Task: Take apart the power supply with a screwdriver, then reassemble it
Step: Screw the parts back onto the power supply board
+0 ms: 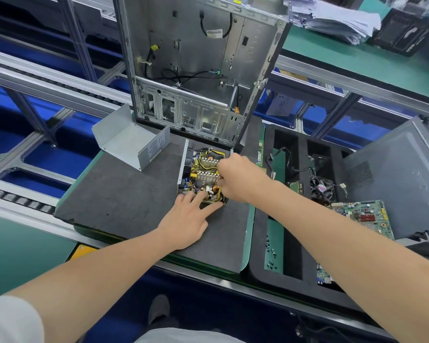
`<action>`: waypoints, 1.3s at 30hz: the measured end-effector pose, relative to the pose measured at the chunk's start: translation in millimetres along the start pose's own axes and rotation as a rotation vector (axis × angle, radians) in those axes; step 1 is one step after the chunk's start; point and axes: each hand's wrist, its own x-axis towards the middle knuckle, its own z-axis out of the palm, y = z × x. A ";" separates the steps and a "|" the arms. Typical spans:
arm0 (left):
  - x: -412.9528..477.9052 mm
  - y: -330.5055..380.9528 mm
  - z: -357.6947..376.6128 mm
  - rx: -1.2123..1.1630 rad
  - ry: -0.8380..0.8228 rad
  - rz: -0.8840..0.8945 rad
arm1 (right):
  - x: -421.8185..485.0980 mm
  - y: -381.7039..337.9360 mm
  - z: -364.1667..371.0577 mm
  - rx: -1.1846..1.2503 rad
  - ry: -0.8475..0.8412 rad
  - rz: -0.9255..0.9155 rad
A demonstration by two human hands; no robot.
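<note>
The opened power supply (201, 173) lies on the grey foam mat (124, 194), its yellow board, finned heat sinks and bundled wires exposed. Its grey metal cover (131, 139) lies apart to the left, open side up. My left hand (187, 222) rests on the mat with straight fingers touching the near edge of the supply. My right hand (235, 174) hovers over the right side of the supply with fingers curled; what they grip is hidden. No screwdriver is visible.
An empty computer case (198, 70) stands upright just behind the supply. To the right, a black foam tray (295, 256) holds a fan (321, 189), cables, loose screws (271, 256) and circuit boards. A grey side panel (401, 174) leans at far right. Conveyor rails run left.
</note>
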 end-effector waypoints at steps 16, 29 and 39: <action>0.3 1.7 -0.2 0.008 -0.004 -0.003 | -10.8 4.4 -5.6 -0.143 -0.057 -0.118; -1.6 3.2 -4.8 0.001 -0.019 -0.018 | -5.4 3.4 -23.2 -0.116 -0.228 -0.154; -1.6 3.0 -5.9 -0.005 -0.036 -0.019 | -1.9 -1.6 -1.0 -0.017 -0.043 0.092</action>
